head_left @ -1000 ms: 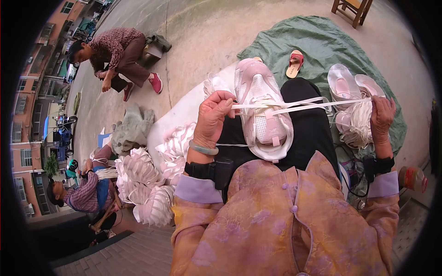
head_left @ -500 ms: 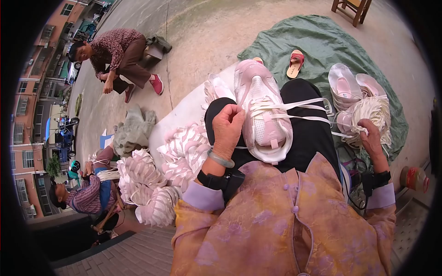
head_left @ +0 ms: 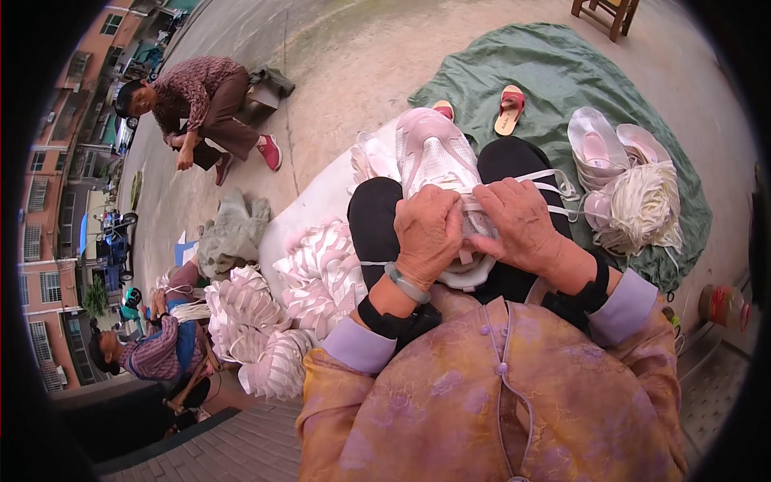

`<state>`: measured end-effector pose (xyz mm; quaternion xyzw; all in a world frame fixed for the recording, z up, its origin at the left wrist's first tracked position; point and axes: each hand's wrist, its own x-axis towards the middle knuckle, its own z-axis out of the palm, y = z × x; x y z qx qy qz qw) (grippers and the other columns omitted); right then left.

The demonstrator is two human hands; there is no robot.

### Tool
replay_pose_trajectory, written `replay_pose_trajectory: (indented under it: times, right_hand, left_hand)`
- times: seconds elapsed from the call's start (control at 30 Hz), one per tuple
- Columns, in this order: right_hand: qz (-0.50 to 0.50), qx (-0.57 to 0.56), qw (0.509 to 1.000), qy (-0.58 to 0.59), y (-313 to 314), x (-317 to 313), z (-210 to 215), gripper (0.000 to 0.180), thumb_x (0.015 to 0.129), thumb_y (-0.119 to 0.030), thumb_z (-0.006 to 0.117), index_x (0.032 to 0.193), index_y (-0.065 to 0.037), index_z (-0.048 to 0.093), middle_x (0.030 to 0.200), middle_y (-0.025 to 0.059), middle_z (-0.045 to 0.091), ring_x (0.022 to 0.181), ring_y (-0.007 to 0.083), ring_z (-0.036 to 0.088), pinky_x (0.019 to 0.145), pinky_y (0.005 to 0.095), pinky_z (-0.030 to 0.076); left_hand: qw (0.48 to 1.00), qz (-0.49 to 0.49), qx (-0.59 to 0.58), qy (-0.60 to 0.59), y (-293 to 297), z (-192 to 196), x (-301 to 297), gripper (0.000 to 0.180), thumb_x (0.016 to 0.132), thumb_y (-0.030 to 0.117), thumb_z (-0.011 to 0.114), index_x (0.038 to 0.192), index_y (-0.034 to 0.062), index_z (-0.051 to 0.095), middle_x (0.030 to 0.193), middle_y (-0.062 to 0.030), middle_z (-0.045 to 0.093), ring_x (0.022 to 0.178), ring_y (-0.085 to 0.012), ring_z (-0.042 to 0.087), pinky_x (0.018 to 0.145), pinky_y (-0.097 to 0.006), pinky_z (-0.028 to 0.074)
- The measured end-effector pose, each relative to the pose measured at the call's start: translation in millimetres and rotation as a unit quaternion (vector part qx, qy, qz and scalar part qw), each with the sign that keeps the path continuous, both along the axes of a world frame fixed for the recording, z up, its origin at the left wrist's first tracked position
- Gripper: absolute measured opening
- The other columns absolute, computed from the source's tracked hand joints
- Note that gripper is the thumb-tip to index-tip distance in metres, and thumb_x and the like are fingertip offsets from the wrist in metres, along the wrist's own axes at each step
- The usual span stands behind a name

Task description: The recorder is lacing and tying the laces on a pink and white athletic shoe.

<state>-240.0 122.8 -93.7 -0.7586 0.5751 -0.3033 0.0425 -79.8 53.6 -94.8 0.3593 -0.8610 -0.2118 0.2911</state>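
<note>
A pink-and-white shoe (head_left: 436,153) is held btwn the black-trousered knees (head_left: 376,210), toe pointed away, its middle covered by both hands. The L hand (head_left: 428,233) is set on the shoe's L side w/ fingers curled in; the R hand (head_left: 524,229) is set opposite, half-curled, thumb stretched toward the L. Whether lace is gripped by either can't be told, fingertips being partly hidden. A loose white lace (head_left: 540,173) is draped over the R thigh. To the R, a lace bundle (head_left: 638,210) & pale shoes (head_left: 596,145) are laid on a green sheet (head_left: 474,76), w/ red slippers (head_left: 508,111) nr its L edge. To the L, pink-and-white shoe pieces (head_left: 320,273) are heaped.
</note>
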Motion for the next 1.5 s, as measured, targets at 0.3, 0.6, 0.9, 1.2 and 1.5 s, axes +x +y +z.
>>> replay_pose_trajectory:
  times: [0.3,0.6,0.9,1.2,1.5]
  right_hand:
    - [-0.056,0.035,0.997,-0.038,7.4,7.2,-10.6,0.032,0.070,-0.017,0.062,0.096,-0.002,0.051,0.076,0.0126,0.053,0.069,0.0305,0.056,0.059,0.0382,0.044]
    - [-0.032,0.078,0.995,-0.061,-0.3,5.5,-17.2,0.023,0.072,-0.011,0.059,0.091,-0.002,0.049,0.077,0.0141,0.054,0.070,0.0299,0.059,0.059,0.0383,0.048]
    - [-0.011,0.068,0.995,-0.071,5.0,3.8,-20.6,0.036,0.073,-0.005,0.055,0.108,0.002,0.049,0.083,0.0164,0.050,0.071,0.0341,0.055,0.060,0.0417,0.045]
    - [-0.001,0.084,0.985,-0.150,-0.7,-0.4,-11.5,0.043,0.069,-0.012,0.056,0.109,0.001,0.054,0.080,0.0149,0.052,0.063,0.0309,0.054,0.058,0.0377,0.044]
    - [-0.049,0.064,0.981,-0.174,7.6,-12.5,-19.5,0.039,0.065,-0.015,0.058,0.101,0.001,0.057,0.076,0.0125,0.052,0.063,0.0283,0.055,0.057,0.0360,0.045]
  left_hand:
    - [0.997,0.010,-0.007,-0.074,-0.4,-7.6,-4.6,0.007,0.074,0.015,0.064,0.078,0.0087,0.064,0.070,-0.0060,0.059,0.066,-0.0245,0.057,0.065,-0.035,0.035]
    - [0.996,0.024,-0.078,-0.038,-1.8,-17.4,-14.1,0.006,0.072,0.015,0.066,0.077,0.0116,0.064,0.068,-0.0033,0.058,0.063,-0.0225,0.056,0.065,-0.035,0.031]
    - [0.998,0.028,-0.054,-0.025,6.8,-16.6,-17.7,0.004,0.075,0.015,0.058,0.075,0.0110,0.057,0.072,-0.0055,0.051,0.068,-0.0237,0.056,0.068,-0.040,0.030]
    - [0.995,0.005,-0.087,-0.044,16.6,14.7,-1.3,0.017,0.067,0.015,0.057,0.080,0.0034,0.057,0.103,-0.0100,0.051,0.092,-0.0276,0.048,0.077,-0.040,0.033]
    - [0.938,0.239,-0.158,-0.196,-6.1,16.1,177.2,0.005,0.071,0.003,0.056,0.075,0.0010,0.053,0.109,-0.0178,0.056,0.098,-0.0358,0.051,0.086,-0.043,0.036]
